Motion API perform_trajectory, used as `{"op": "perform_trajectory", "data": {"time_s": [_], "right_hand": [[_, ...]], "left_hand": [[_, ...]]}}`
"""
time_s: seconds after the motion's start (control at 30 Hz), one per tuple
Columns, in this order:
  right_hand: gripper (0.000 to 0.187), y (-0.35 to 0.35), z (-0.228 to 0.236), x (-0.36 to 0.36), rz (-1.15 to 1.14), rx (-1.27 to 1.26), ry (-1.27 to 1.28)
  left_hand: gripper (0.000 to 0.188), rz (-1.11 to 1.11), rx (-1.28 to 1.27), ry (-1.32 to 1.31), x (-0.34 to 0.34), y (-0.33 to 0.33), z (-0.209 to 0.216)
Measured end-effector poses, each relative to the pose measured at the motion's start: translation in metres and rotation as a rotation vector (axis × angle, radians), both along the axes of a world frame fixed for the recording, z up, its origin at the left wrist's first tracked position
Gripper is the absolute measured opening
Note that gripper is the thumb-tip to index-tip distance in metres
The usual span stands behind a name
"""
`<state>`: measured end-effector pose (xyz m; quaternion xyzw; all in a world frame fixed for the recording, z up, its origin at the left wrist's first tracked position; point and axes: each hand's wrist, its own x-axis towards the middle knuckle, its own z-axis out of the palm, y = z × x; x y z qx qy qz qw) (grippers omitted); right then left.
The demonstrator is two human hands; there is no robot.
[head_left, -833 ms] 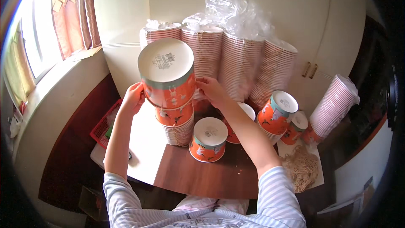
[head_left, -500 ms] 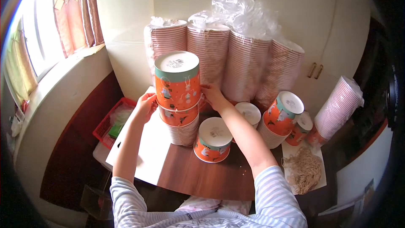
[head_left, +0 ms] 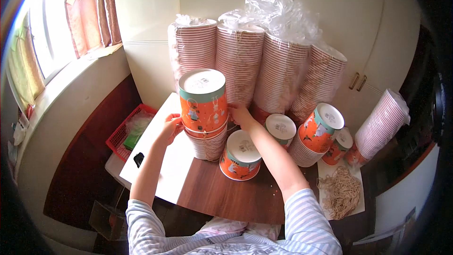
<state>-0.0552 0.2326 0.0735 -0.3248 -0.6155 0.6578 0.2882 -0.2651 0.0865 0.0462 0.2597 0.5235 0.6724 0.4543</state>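
Between my two hands is an upside-down orange paper bucket with a green band and a white base. It sits over the top of a stack of nested paper buckets, whose pale rims show below it. My left hand has its fingers closed on the bucket's lower left side. At its right side, my right hand grips near the rim, its fingertips partly hidden behind the bucket. Just right of the stack, a single orange bucket stands upside down, close under my right forearm.
Tall plastic-wrapped stacks of buckets line the back. A smaller upturned bucket, a short bucket stack and a bundle of beige string are on the right. A red basket stands left of the table.
Both hands have brought the orange bucket down over the stack. The orange side of the bucket beneath is now covered. The whole view has shifted slightly.
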Motion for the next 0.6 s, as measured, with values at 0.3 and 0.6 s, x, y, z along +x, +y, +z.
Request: {"op": "perform_trajectory", "data": {"time_s": [0.3,0.6], "right_hand": [[0.028,0.013,-0.031,-0.001,-0.030,0.283,-0.115],[0.027,0.008,-0.036,-0.004,-0.063,0.399,-0.196]], "left_hand": [[0.013,0.009,-0.027,0.045,-0.004,0.008,-0.011],[0.015,0.006,-0.014,-0.013,-0.010,0.006,-0.022]]}}
